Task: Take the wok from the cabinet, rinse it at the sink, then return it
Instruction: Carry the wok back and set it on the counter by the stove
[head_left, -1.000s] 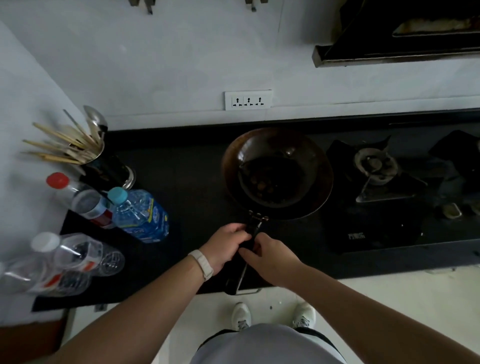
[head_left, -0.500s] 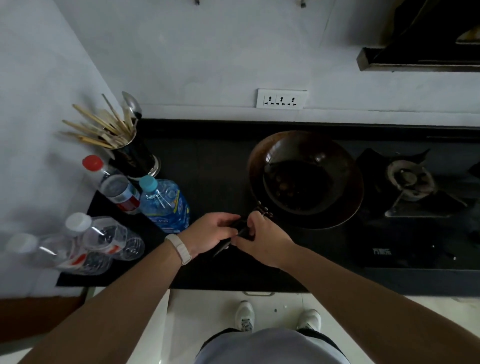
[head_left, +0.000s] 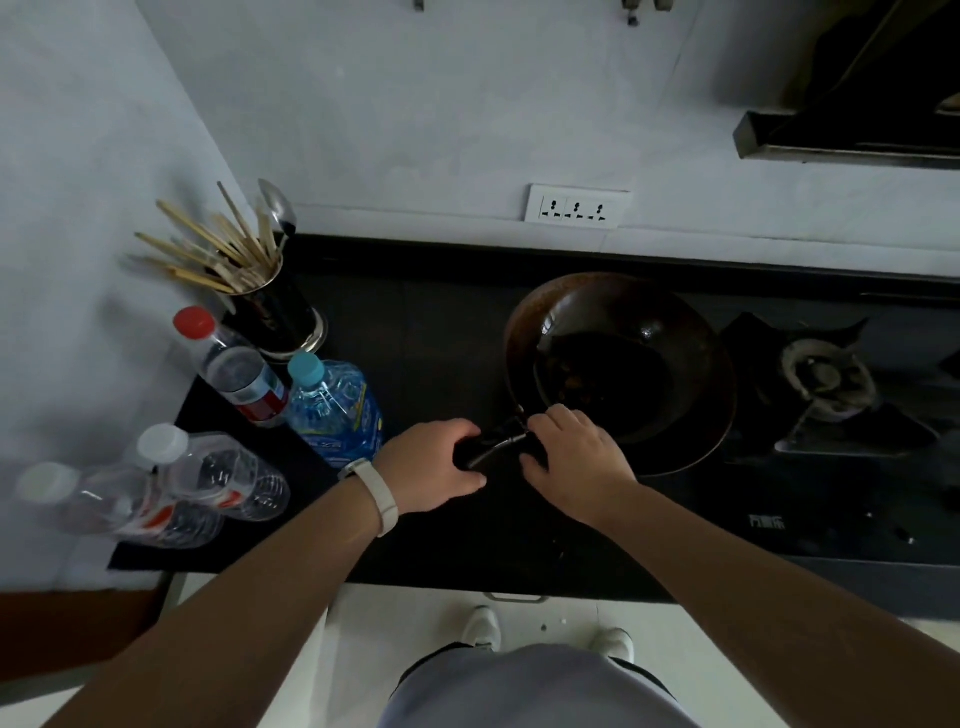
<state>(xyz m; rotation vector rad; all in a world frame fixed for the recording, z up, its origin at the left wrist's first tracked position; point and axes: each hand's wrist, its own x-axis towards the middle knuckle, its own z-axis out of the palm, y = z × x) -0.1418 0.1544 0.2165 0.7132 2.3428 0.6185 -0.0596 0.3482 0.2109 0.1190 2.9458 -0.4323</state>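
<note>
A dark, brown-rimmed wok rests on the black countertop, with a smaller dark pan nested inside it. Its black handle points toward me at the lower left. My left hand is wrapped around the outer end of the handle. My right hand grips the handle close to the wok's rim. Most of the handle is hidden under both hands.
A gas burner sits right of the wok. Left of it stand a blue water bottle, a red-capped bottle, two clear bottles lying down and a chopstick holder. A range hood hangs at upper right.
The handle has swung from pointing straight at me to pointing lower left, with both hands still on it. The view has shifted left, so the wok appears further right.
</note>
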